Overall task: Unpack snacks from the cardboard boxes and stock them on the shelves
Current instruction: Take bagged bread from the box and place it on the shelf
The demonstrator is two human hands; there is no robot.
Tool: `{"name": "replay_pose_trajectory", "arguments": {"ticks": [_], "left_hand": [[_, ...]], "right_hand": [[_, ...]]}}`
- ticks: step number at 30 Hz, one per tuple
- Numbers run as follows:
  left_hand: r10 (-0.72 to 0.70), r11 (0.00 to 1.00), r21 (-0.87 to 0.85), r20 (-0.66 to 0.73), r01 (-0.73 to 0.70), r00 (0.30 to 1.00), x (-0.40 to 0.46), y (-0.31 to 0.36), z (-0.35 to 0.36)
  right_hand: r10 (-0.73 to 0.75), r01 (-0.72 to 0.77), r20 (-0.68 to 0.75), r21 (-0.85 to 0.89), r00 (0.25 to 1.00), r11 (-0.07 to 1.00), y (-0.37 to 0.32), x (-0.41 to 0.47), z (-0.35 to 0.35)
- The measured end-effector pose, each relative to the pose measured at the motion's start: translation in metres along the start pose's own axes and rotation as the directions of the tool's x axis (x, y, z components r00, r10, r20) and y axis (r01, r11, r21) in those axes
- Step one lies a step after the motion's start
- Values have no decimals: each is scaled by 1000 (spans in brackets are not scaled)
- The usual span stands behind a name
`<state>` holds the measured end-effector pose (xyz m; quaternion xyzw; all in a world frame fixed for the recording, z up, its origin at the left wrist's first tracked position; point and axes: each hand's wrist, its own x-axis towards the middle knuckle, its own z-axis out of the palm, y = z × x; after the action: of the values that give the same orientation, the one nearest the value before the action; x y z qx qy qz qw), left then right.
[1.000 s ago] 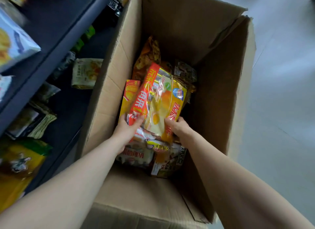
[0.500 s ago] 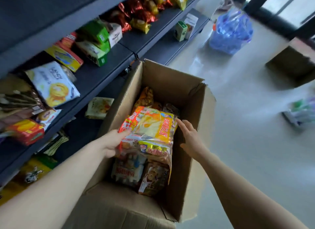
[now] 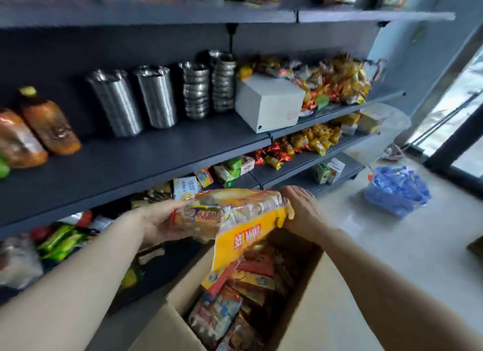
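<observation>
I hold a stack of yellow and orange snack packs (image 3: pixel 235 214) level above the open cardboard box (image 3: pixel 311 306). My left hand (image 3: pixel 159 220) grips the stack's left end. My right hand (image 3: pixel 303 214) presses against its right end. One yellow pack hangs down from the stack toward the box. More snack packs (image 3: pixel 230 309) lie inside the box below. A dark shelf board (image 3: pixel 156 152) in front of me has bare room between the bottles and the white carton.
On that shelf stand steel cups (image 3: pixel 156 97), stacked steel bowls (image 3: pixel 209 86), a white carton (image 3: pixel 269 102) and orange drink bottles (image 3: pixel 49 123). Lower shelves hold mixed snacks (image 3: pixel 300 144). A blue bag (image 3: pixel 397 188) lies on the pale floor at right.
Both hands lifted the snack packs up out of the box to chest height. My view swung up from the box to the shelves.
</observation>
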<state>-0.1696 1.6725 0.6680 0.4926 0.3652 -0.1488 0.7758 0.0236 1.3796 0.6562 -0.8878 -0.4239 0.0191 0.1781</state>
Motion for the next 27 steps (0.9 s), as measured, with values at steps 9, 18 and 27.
{"name": "replay_pose_trajectory", "arguments": {"ticks": [9, 18, 27], "left_hand": [[297, 933, -149, -203, -329, 933, -129, 52, 8], [680, 733, 204, -254, -649, 688, -200, 64, -6], [667, 693, 69, -439, -718, 601, -282, 80, -65]], "right_hand": [[-153, 166, -117, 114, 981, 980, -105, 46, -147], [-158, 162, -41, 117, 987, 980, -176, 81, -216], [-345, 301, 368, 173, 863, 938, -269, 104, -235]]}}
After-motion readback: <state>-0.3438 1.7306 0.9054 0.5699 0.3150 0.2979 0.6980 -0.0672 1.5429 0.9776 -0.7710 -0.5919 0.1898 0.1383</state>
